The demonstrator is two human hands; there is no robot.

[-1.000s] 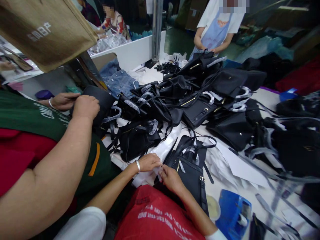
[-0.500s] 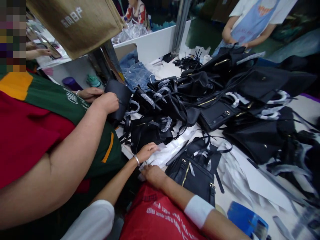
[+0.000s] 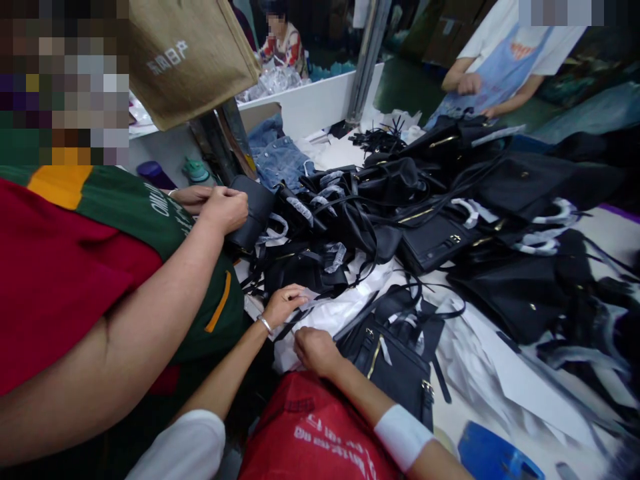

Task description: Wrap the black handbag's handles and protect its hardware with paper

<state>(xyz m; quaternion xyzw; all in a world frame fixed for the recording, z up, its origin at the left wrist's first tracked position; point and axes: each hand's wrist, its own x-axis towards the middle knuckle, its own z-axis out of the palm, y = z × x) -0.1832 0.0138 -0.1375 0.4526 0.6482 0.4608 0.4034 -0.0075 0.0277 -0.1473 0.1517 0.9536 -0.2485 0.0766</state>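
Note:
My left hand, with a bracelet at the wrist, is closed in a pinch on a thin translucent plastic piece. Just below and to the right, my right hand has its fingers curled in against white wrapping material; what lies inside them is hidden. Crumpled white paper spreads beyond both hands. To the right of my right hand lies a black backpack with gold zips and buckles. Another black bag rests past my left hand.
At left, a co-worker in a green apron holds a black bag piece. Black bags with wrapped handles are heaped across the table. A blue plastic object lies bottom right; a metal post rises behind. Another person stands opposite.
My hands have drawn slightly apart, the left one shifting left, and the translucent piece now shows at its fingertips. The person opposite has raised one hand.

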